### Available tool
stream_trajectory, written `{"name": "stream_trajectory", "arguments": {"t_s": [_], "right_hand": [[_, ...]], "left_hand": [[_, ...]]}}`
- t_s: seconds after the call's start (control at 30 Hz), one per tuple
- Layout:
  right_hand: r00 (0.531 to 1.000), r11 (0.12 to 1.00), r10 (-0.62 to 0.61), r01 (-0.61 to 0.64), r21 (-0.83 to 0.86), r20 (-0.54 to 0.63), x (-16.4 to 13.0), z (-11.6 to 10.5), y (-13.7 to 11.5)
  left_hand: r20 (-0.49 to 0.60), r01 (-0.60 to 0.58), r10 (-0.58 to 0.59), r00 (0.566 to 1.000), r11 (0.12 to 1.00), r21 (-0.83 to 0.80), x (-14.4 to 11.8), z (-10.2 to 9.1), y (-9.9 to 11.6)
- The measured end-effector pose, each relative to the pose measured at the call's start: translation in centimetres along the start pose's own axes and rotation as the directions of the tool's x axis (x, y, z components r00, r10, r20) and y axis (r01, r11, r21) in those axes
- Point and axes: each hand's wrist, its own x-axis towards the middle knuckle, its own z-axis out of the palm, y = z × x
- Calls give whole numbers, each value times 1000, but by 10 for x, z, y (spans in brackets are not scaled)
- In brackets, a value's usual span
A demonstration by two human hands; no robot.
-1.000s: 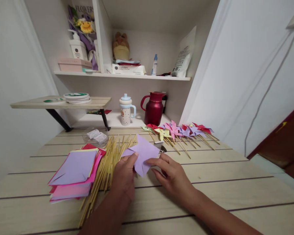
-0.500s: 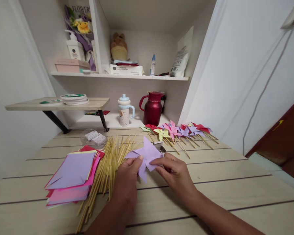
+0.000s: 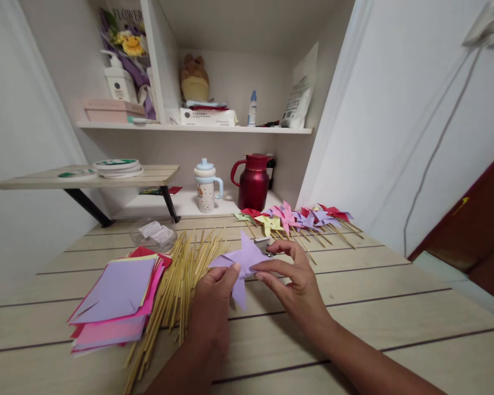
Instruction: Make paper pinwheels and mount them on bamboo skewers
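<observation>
A light purple paper pinwheel [image 3: 243,260] is held above the table, its pointed blades folded in toward the middle. My left hand [image 3: 214,296] pinches it at the lower left, with the thumb pressed on the front near the centre. On the other side, my right hand [image 3: 298,282] has its thumb and index finger closed at the pinwheel's right blade, while its other fingers are lifted and spread. Behind those raised fingers is a small metal-looking item [image 3: 269,252], mostly hidden. A bundle of thin wooden sticks [image 3: 177,285] lies just left of my left hand.
A stack of coloured paper squares [image 3: 113,291] lies at the left. Finished pinwheels on sticks [image 3: 288,219] lie at the back right. Behind the table stand a red thermos jug [image 3: 253,184] and a cup with a blue handle [image 3: 206,189]. A clear container [image 3: 154,233] sits nearby.
My right hand's upper fingers have lifted and spread, and its thumb and index finger have shifted slightly on the right blade. My left hand keeps its hold. The view has shifted a little.
</observation>
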Motion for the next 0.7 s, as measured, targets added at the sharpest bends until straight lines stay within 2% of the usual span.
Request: {"name": "stream_trajectory", "arguments": {"t_s": [0.13,0.3,0.7], "right_hand": [[999,999,9,-11,44,43,1,-2,0],[996,997,14,-21,79,91,0,-2,-2],[980,978,171,-181,107,99,2,0,-2]], "left_hand": [[49,9,-8,999,1000,-6,0,-1,0],[59,19,-18,998,1000,-13,1,-2,0],[42,11,-11,999,1000,-6,1,0,-5]]}}
